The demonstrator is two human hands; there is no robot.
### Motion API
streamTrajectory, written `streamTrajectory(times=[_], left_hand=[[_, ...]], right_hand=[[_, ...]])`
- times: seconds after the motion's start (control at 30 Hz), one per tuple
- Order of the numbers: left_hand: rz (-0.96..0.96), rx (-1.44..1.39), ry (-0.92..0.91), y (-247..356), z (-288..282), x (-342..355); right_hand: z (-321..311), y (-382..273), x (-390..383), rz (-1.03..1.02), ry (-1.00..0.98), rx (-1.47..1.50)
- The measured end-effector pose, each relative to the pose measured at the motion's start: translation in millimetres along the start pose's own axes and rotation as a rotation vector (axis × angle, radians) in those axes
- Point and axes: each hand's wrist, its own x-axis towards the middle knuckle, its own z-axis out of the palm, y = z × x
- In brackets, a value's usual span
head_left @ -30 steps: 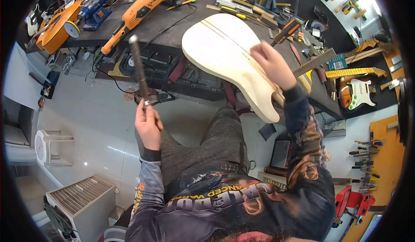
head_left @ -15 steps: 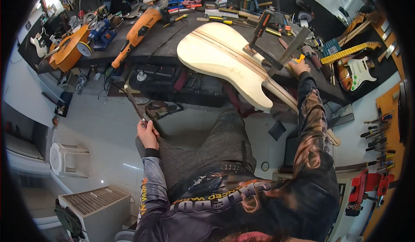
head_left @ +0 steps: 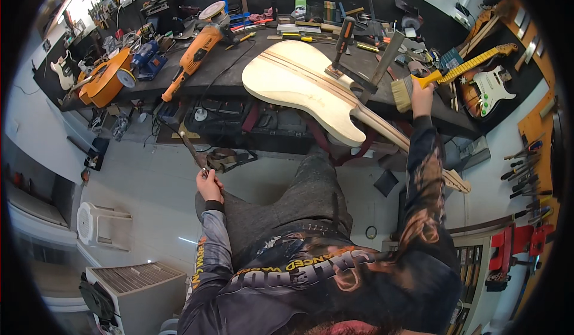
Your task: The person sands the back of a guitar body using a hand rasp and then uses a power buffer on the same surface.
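In my right hand (head_left: 422, 100) is a brush with a yellow handle and pale bristles (head_left: 402, 94). It is above the bench's front edge, right of the unfinished guitar body. My left hand (head_left: 209, 185), low in front of the bench, grips a long narrow dark tool (head_left: 191, 150) with a pale rounded tip; its exact kind is unclear. The pale wooden guitar body (head_left: 293, 84) lies across the bench edge, its striped neck pointing to the lower right. A clamp (head_left: 341, 48) with a dark orange-marked handle presses on it near the neck joint.
On the bench (head_left: 230, 75) lie an orange power polisher (head_left: 200, 51), its cord, and a blue bench grinder (head_left: 147, 60). A sunburst electric guitar (head_left: 489, 90) stands at the right. A white stool (head_left: 95, 224) is on the floor at left, and the guitar's headstock (head_left: 457, 181) juts out beside my right arm.
The brush, mostly hidden before, now shows fully beside the clamp in my right hand. My left hand keeps its hold on the narrow tool. The whole view has shifted slightly.
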Motion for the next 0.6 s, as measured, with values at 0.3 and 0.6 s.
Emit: streamTrajectory(times=[0.3, 0.6], left_hand=[[0.006, 0.083, -0.038, -17, -11, 9], [-0.013, -0.060, -0.026, -12, -41, 12]], right_hand=[[53, -186, -220, -0.356, -0.345, -0.084], [271, -344, -379, -0.519, -0.992, 0.275]])
